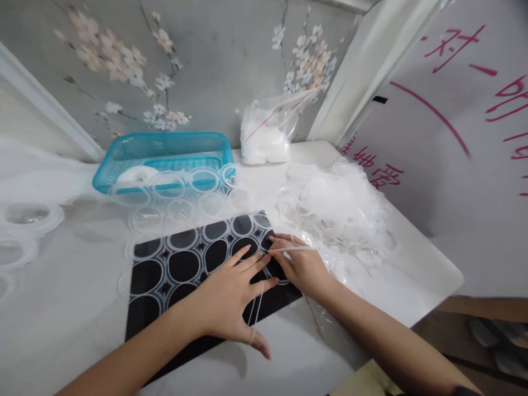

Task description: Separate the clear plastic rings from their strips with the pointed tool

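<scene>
The clear sheet of white-edged rings (184,266) lies over a black board (138,324), under the spread, released left hand (231,291); just beside it, the right hand (299,264) pinches a thin white stick (297,249); beyond both, a blue basket (165,144).

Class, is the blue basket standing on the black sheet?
No, the blue basket stands beyond the black sheet, nearer the flowered wall.

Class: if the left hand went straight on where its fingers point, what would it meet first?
The left hand would probably first meet the right hand, which holds a thin white stick; depth is unclear.
</scene>
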Demonstrator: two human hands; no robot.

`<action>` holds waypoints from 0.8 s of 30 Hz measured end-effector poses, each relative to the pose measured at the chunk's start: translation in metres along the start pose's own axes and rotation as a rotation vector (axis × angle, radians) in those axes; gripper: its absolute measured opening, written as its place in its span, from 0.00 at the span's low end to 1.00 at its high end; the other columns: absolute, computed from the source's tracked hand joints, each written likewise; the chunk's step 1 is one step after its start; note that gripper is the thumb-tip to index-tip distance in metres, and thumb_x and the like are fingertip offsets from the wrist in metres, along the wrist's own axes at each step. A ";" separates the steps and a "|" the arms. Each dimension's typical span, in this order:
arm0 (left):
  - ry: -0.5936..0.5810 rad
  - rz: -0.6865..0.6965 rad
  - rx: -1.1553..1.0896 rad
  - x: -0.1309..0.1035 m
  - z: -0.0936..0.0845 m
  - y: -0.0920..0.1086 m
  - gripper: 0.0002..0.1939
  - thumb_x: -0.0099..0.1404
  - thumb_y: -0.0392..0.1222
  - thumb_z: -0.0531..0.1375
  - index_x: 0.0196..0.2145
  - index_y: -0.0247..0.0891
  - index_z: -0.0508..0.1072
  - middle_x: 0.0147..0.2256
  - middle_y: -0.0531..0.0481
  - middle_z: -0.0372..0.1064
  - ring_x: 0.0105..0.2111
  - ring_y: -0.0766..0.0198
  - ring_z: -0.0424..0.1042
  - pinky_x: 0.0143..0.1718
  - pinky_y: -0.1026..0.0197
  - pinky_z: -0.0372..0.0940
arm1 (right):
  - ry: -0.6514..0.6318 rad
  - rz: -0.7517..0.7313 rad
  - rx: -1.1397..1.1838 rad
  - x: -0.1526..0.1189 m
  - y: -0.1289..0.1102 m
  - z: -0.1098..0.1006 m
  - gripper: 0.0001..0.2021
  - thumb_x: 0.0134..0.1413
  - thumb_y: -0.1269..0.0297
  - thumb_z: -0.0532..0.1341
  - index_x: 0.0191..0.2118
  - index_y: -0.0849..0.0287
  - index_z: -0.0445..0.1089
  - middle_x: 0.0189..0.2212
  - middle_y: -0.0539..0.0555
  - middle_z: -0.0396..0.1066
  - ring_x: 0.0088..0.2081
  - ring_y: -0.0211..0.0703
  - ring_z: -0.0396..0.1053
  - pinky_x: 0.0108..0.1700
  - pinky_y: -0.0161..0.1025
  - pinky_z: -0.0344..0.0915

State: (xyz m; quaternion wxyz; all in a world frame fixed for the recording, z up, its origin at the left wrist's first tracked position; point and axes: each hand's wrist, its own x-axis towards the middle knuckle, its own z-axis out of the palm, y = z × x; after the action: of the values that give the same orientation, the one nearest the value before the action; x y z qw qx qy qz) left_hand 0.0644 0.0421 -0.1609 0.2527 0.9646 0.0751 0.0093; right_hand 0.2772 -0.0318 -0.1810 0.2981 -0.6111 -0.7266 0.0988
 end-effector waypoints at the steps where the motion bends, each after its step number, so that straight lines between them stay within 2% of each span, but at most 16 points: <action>1: 0.003 -0.001 0.001 0.001 -0.001 0.001 0.50 0.52 0.75 0.61 0.65 0.44 0.63 0.69 0.39 0.48 0.68 0.38 0.50 0.68 0.37 0.37 | -0.011 -0.043 -0.066 -0.004 -0.002 0.003 0.11 0.66 0.70 0.53 0.41 0.56 0.73 0.43 0.57 0.80 0.55 0.53 0.72 0.48 0.45 0.74; 4: 0.036 0.010 0.003 0.003 -0.001 0.004 0.48 0.51 0.74 0.63 0.63 0.43 0.66 0.68 0.39 0.52 0.67 0.39 0.51 0.69 0.40 0.38 | -0.042 -0.161 -0.223 -0.011 -0.007 0.014 0.12 0.61 0.76 0.54 0.43 0.58 0.73 0.46 0.60 0.79 0.56 0.54 0.72 0.43 0.42 0.76; 7: 0.064 0.010 0.017 0.004 0.001 0.006 0.47 0.50 0.73 0.64 0.60 0.41 0.70 0.66 0.37 0.55 0.67 0.40 0.53 0.69 0.41 0.38 | -0.033 -0.176 -0.193 -0.003 -0.009 0.009 0.10 0.57 0.77 0.58 0.38 0.59 0.74 0.43 0.61 0.80 0.49 0.54 0.75 0.35 0.38 0.74; 9: 0.065 -0.011 0.031 0.002 0.003 0.005 0.48 0.50 0.74 0.64 0.59 0.40 0.71 0.66 0.35 0.55 0.66 0.40 0.54 0.69 0.40 0.40 | 0.119 -0.058 -0.037 0.012 -0.007 -0.014 0.07 0.55 0.75 0.60 0.33 0.58 0.74 0.36 0.57 0.80 0.41 0.49 0.77 0.34 0.36 0.71; 10: 0.060 -0.015 0.037 0.001 0.003 0.005 0.48 0.50 0.74 0.64 0.60 0.40 0.70 0.66 0.34 0.55 0.66 0.40 0.55 0.68 0.39 0.41 | 0.245 0.031 0.057 0.020 -0.005 -0.032 0.07 0.56 0.73 0.60 0.32 0.58 0.75 0.33 0.55 0.80 0.38 0.47 0.76 0.35 0.36 0.70; 12: 0.057 -0.009 0.043 -0.001 0.003 0.004 0.49 0.49 0.74 0.64 0.61 0.40 0.69 0.66 0.33 0.54 0.66 0.40 0.55 0.67 0.37 0.43 | 0.470 0.143 0.116 0.035 -0.003 -0.071 0.14 0.65 0.66 0.52 0.36 0.59 0.75 0.35 0.56 0.79 0.42 0.46 0.75 0.40 0.37 0.68; 14: 0.061 0.009 0.037 -0.004 -0.002 0.005 0.47 0.50 0.73 0.64 0.60 0.41 0.70 0.65 0.34 0.57 0.65 0.41 0.57 0.66 0.36 0.45 | 0.658 0.211 0.154 0.043 -0.005 -0.102 0.22 0.70 0.59 0.42 0.39 0.59 0.72 0.37 0.59 0.77 0.41 0.45 0.75 0.35 0.36 0.66; 16: 0.094 0.018 0.017 -0.007 -0.012 0.010 0.41 0.52 0.70 0.65 0.57 0.44 0.73 0.62 0.37 0.63 0.62 0.42 0.63 0.65 0.34 0.48 | 0.757 0.250 0.212 0.046 -0.016 -0.114 0.21 0.69 0.54 0.43 0.40 0.59 0.69 0.36 0.60 0.76 0.32 0.42 0.73 0.27 0.35 0.61; 17: 0.136 0.018 0.007 -0.008 -0.019 0.014 0.36 0.54 0.69 0.65 0.54 0.46 0.75 0.60 0.39 0.66 0.60 0.42 0.66 0.64 0.33 0.50 | 0.766 0.255 0.237 0.046 -0.024 -0.112 0.19 0.68 0.52 0.47 0.39 0.59 0.68 0.33 0.59 0.76 0.26 0.40 0.70 0.24 0.34 0.58; 19: 0.275 0.000 -0.014 -0.013 -0.038 0.024 0.29 0.55 0.66 0.65 0.49 0.47 0.78 0.57 0.41 0.70 0.57 0.41 0.69 0.61 0.32 0.56 | 0.690 0.253 0.342 0.047 -0.046 -0.100 0.16 0.62 0.49 0.57 0.34 0.58 0.67 0.25 0.54 0.74 0.16 0.34 0.59 0.18 0.33 0.51; 20: 0.376 -0.024 -0.029 -0.017 -0.050 0.031 0.27 0.56 0.66 0.65 0.47 0.47 0.79 0.56 0.41 0.71 0.55 0.41 0.70 0.59 0.33 0.59 | 0.619 0.254 0.432 0.047 -0.058 -0.093 0.17 0.61 0.48 0.58 0.33 0.58 0.66 0.22 0.52 0.73 0.14 0.32 0.54 0.16 0.33 0.47; 21: 0.473 -0.050 -0.052 -0.023 -0.061 0.037 0.26 0.57 0.65 0.66 0.45 0.46 0.79 0.55 0.41 0.72 0.55 0.42 0.70 0.57 0.34 0.62 | 0.501 0.272 0.624 0.048 -0.072 -0.087 0.18 0.58 0.46 0.60 0.32 0.57 0.65 0.22 0.51 0.73 0.14 0.31 0.52 0.15 0.32 0.44; 24: 0.768 -0.108 -0.173 -0.046 -0.091 0.058 0.25 0.59 0.65 0.64 0.47 0.47 0.78 0.53 0.43 0.72 0.54 0.44 0.71 0.55 0.37 0.65 | 0.194 0.255 1.061 0.051 -0.113 -0.085 0.20 0.53 0.44 0.65 0.31 0.57 0.64 0.24 0.52 0.74 0.15 0.30 0.53 0.16 0.30 0.40</action>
State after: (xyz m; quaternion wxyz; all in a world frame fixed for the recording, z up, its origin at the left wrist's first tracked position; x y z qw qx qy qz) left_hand 0.0214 0.0295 -0.0520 0.2868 0.8606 0.2139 0.3624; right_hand 0.2265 -0.0288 -0.0392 0.6161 -0.4665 -0.4669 0.4299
